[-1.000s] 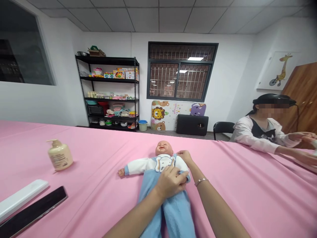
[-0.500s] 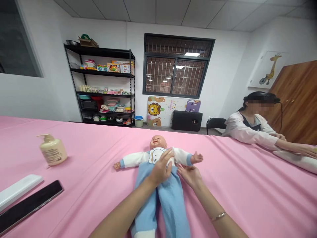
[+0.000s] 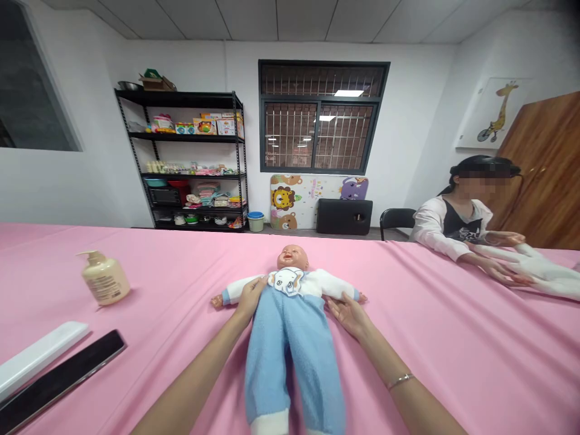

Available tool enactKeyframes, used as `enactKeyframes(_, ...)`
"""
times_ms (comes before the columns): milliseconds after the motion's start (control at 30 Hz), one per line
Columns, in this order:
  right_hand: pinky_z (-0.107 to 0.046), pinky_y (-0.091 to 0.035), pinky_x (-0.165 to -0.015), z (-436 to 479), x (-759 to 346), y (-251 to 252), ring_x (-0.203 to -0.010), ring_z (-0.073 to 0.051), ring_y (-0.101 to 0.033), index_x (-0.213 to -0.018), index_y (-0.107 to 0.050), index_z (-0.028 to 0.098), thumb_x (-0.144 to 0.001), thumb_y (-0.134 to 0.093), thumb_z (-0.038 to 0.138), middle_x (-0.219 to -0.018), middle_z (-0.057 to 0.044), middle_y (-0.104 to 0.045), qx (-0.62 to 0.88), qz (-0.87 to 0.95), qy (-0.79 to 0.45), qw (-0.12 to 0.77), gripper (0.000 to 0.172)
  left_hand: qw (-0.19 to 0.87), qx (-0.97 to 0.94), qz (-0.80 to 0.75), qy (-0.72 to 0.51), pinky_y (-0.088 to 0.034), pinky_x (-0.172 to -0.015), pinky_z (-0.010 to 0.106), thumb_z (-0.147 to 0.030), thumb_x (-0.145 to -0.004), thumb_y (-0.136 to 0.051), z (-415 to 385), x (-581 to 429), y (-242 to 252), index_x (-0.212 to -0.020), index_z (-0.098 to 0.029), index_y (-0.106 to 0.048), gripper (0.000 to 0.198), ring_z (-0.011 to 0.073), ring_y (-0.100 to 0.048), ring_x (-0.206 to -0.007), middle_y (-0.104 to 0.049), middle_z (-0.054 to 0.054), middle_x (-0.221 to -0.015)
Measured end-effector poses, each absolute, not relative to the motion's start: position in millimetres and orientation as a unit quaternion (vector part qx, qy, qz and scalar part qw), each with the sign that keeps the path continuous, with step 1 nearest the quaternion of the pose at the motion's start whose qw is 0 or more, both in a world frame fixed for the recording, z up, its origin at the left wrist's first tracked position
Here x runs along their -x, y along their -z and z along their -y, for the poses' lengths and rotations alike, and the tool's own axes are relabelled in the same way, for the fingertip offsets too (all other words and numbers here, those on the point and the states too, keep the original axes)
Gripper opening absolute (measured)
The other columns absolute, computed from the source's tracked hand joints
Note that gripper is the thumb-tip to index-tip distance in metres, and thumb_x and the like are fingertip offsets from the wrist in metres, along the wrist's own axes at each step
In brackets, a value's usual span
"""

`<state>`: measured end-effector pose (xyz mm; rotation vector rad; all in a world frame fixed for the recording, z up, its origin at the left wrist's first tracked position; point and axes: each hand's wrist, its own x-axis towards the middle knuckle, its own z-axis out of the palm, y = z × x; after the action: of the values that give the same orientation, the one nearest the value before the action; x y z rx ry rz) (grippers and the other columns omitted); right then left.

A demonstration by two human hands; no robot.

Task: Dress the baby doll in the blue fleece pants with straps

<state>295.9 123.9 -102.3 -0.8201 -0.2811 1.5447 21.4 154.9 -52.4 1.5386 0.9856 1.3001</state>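
A baby doll [image 3: 292,320] lies on its back on the pink-covered table, its head away from me and its arms spread. It wears a light blue and white outfit with a bear face on the chest. My left hand [image 3: 251,297] rests against the doll's side by the armpit, fingers stretched along the cloth. On the opposite side, my right hand [image 3: 351,314] touches the doll's sleeve near the forearm, its fingers apart and palm partly turned up. Some fingertips are hidden by the doll.
A cream pump bottle [image 3: 106,279], a white case [image 3: 43,356] and a black phone [image 3: 63,377] lie on the left of the pink tablecloth [image 3: 435,350]. Across to the right, a person [image 3: 457,223] handles a white doll-like body [image 3: 539,269]. Shelves [image 3: 190,136] stand behind.
My left hand has moved left from the doll's chest to its side, uncovering the bear face. My right hand stays near the doll's arm, which now lies lower. The other person's hands have shifted.
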Motion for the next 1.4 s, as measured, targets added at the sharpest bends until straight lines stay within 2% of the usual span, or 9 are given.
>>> enactKeyframes(233, -0.021, -0.044, -0.064, -99.5, -279.3, 71.7, -0.068, -0.011, -0.052, -0.086, -0.059, 0.013, -0.072, -0.064, 0.047, -0.074, -0.002, -0.056, 0.449, 0.473, -0.566, 0.504, 0.036, 0.386, -0.665, -0.426, -0.476, -0.037, -0.065, 0.024, -0.048, -0.071, -0.059, -150.7, -23.4, 61.8, -0.068, -0.016, -0.052, 0.033, 0.0149, -0.047, -0.068, -0.051, -0.002, -0.067)
enactKeyframes(400, -0.021, -0.035, -0.063, -95.8, -277.1, 48.4, -0.07, -0.011, -0.046, -0.074, -0.057, 0.012, -0.066, -0.069, 0.043, -0.074, -0.001, -0.053, 0.447, 0.664, -0.446, 0.4, 0.034, 0.386, -0.692, -0.413, -0.449, -0.037, -0.066, 0.025, -0.048, -0.075, -0.055, -156.7, -11.6, 71.9, -0.07, -0.015, -0.055, 0.033, 0.0157, -0.049, -0.07, -0.055, -0.001, -0.07)
enactKeyframes(633, -0.021, -0.034, -0.063, -124.0, -272.8, 62.9, -0.066, -0.01, -0.043, -0.073, -0.047, 0.015, -0.064, -0.066, 0.052, -0.069, 0.001, -0.049, 0.452, 0.524, -0.477, 0.543, 0.043, 0.435, -0.668, -0.403, -0.449, -0.036, -0.061, 0.024, -0.048, -0.069, -0.061, -161.9, -7.1, 78.8, -0.068, -0.014, -0.055, 0.035, 0.0138, -0.047, -0.064, -0.054, -0.001, -0.066)
enactKeyframes(733, -0.022, -0.035, -0.062, -127.4, -268.2, 80.8, -0.068, -0.012, -0.044, -0.073, -0.049, 0.014, -0.058, -0.067, 0.057, -0.072, -0.001, -0.052, 0.504, 0.516, -0.442, 0.534, 0.048, 0.495, -0.589, -0.388, -0.507, -0.038, -0.062, 0.023, -0.046, -0.068, -0.064, -162.9, -4.1, 79.3, -0.075, -0.015, -0.056, 0.032, 0.0133, -0.049, -0.067, -0.056, -0.001, -0.071)
enactKeyframes(900, -0.022, -0.035, -0.062, -121.8, -272.5, 88.7, -0.07, -0.013, -0.046, -0.08, -0.051, 0.014, -0.067, -0.06, 0.056, -0.076, -0.001, -0.054, 0.492, 0.572, -0.457, 0.471, 0.045, 0.535, -0.525, -0.371, -0.549, -0.04, -0.07, 0.023, -0.041, -0.068, -0.066, -166.7, 1.1, 80.6, -0.087, -0.018, -0.054, 0.032, 0.0131, -0.053, -0.074, -0.059, 0.0, -0.081)
enactKeyframes(1100, -0.021, -0.029, -0.057, -129.1, -281.3, 95.4, -0.061, -0.01, -0.038, -0.068, -0.049, 0.013, -0.068, -0.058, 0.054, -0.062, 0.001, -0.045, 0.529, 0.59, -0.314, 0.523, 0.042, 0.347, -0.718, -0.424, -0.43, -0.038, -0.065, 0.027, -0.042, -0.077, -0.053, -162.1, 4.0, 82.0, -0.072, -0.016, -0.055, 0.027, 0.0161, -0.051, -0.068, -0.057, 0.001, -0.071)
enactKeyframes(1200, -0.021, -0.025, -0.053, -129.1, -279.5, 99.3, -0.056, -0.009, -0.033, -0.057, -0.046, 0.013, -0.069, -0.055, 0.057, -0.054, 0.002, -0.039, 0.545, 0.607, -0.331, 0.475, 0.046, 0.269, -0.757, -0.444, -0.398, -0.038, -0.064, 0.029, -0.037, -0.08, -0.044, -158.6, 4.5, 81.1, -0.064, -0.017, -0.054, 0.028, 0.0164, -0.05, -0.065, -0.057, 0.001, -0.065)
enactKeyframes(1333, -0.021, -0.03, -0.053, -122.2, -277.5, 96.8, -0.057, -0.009, -0.039, -0.059, -0.052, 0.012, -0.065, -0.062, 0.048, -0.058, 0.001, -0.048, 0.494, 0.525, -0.488, 0.491, 0.038, 0.444, -0.707, -0.388, -0.391, -0.043, -0.076, 0.033, -0.023, -0.065, -0.051, -161.2, 4.5, 79.2, -0.073, -0.016, -0.059, 0.014, 0.0199, -0.057, -0.077, -0.064, 0.004, -0.079)
enactKeyframes(1400, -0.021, -0.038, -0.06, -118.6, -276.7, 94.2, -0.064, -0.011, -0.047, -0.066, -0.057, 0.013, -0.059, -0.069, 0.037, -0.067, 0.0, -0.056, 0.428, 0.446, -0.575, 0.536, 0.027, 0.531, -0.66, -0.345, -0.403, -0.043, -0.083, 0.035, -0.017, -0.057, -0.055, -160.2, 3.0, 77.6, -0.084, -0.015, -0.061, 0.027, 0.0216, -0.058, -0.085, -0.065, 0.005, -0.089)
